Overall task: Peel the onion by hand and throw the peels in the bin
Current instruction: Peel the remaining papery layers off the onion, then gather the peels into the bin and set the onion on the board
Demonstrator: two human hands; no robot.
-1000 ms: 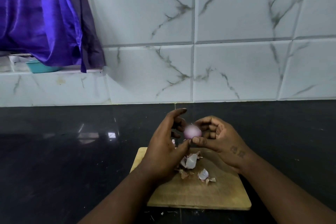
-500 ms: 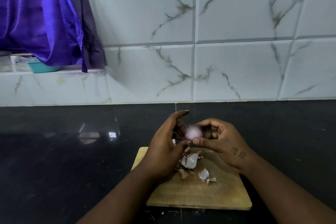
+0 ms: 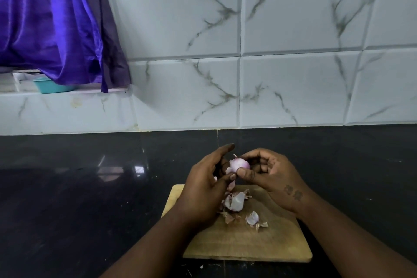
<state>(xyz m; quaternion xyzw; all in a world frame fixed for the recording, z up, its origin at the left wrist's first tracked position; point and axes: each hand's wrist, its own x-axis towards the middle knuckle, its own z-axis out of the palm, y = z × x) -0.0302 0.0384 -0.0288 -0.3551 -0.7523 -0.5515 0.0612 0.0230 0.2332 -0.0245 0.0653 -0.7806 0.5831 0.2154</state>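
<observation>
Right hand [image 3: 273, 176] curled round the small onion [image 3: 240, 163], left hand [image 3: 203, 187] pinched its loose skin, both above the wooden board [image 3: 248, 241] at its far edge, peels [image 3: 235, 203] heaped beneath, dark counter [image 3: 90, 187] stretched wide either side, tiled wall [image 3: 293, 86] behind.

Both forearms [image 3: 144, 248] are bare. The right hand [image 3: 277, 178], above the far edge of the cutting board [image 3: 248, 244], bears a small dark two-part tattoo [image 3: 293, 192] on its back; the left hand [image 3: 203, 189] shows a short thumbnail [image 3: 232, 176]

I see the rectangular wooden cutting board [image 3: 248, 244] at lower centre on the black polished table [image 3: 67, 198], pale papery onion peels [image 3: 234, 204] on its far half, small pink onion [image 3: 239, 164] above them.
</observation>
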